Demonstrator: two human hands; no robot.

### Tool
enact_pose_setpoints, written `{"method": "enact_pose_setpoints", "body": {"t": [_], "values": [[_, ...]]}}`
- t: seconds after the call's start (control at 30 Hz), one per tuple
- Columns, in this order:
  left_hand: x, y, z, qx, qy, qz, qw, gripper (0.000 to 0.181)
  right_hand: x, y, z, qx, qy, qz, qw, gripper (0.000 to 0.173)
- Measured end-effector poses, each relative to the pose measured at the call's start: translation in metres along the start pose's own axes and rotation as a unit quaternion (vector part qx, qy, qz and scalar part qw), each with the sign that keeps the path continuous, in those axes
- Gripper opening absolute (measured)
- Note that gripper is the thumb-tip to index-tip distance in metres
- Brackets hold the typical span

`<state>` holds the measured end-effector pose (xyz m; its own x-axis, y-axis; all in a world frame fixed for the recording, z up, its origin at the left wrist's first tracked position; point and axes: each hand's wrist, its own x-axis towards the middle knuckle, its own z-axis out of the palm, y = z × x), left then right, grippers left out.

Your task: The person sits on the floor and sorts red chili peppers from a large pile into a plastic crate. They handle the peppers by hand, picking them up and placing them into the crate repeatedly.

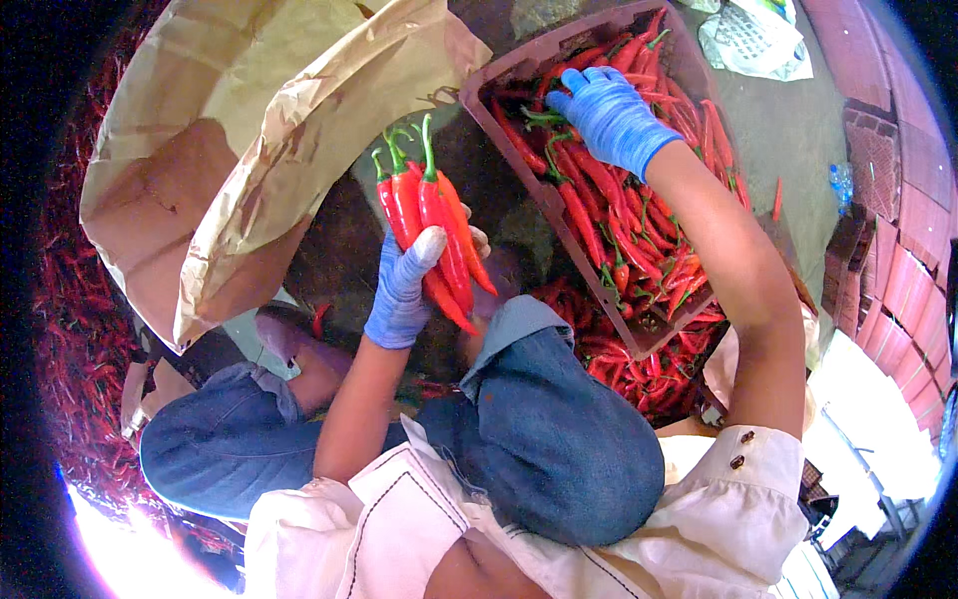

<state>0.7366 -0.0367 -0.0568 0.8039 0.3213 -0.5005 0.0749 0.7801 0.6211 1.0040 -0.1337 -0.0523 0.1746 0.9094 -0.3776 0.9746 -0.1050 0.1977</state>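
My left hand (pixel 400 281), in a blue knit glove with pale fingertips, grips a bunch of several long red chilli peppers (pixel 449 232). Their green stems point up and away from me, and the thumb lies across the front. To the right, my gloved right hand (pixel 614 123) reaches into a reddish-brown plastic crate (pixel 550 206). Its fingertips are down among the loose red chillies (pixel 591 180) there; whether they pinch one is hidden. A large brown paper bag (pixel 254 202) stands with its mouth open left of the held bunch.
More chillies (pixel 651 382) lie heaped below the crate's near end, and a wide spread of them (pixel 82 322) covers the far left. Plastic bags (pixel 756 37) sit beyond the crate. A plastic bottle (pixel 840 187) and stacked reddish cartons (pixel 909 299) line the right side.
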Motion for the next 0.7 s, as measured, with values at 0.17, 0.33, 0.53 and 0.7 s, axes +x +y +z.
{"method": "enact_pose_setpoints", "body": {"t": [0.17,0.33,0.53,0.7], "values": [[0.015,-0.001,-0.007,0.009,-0.037,0.045,0.998,0.069,0.006,0.012,0.002,0.053,0.009,0.027,0.998,0.039],[0.021,0.006,-0.007,-0.038,-0.02,0.07,0.997,0.071,-0.025,0.005,-0.074,0.266,0.227,0.16,0.923,0.033],[0.038,-0.008,0.018,-0.024,-0.011,0.137,0.99,0.089,-0.003,-0.107,-0.08,0.814,0.216,0.174,0.509,0.041],[0.044,-0.018,-0.05,0.119,0.068,0.241,0.961,0.105,0.053,-0.169,-0.019,0.898,0.215,0.211,0.321,0.062]]}}
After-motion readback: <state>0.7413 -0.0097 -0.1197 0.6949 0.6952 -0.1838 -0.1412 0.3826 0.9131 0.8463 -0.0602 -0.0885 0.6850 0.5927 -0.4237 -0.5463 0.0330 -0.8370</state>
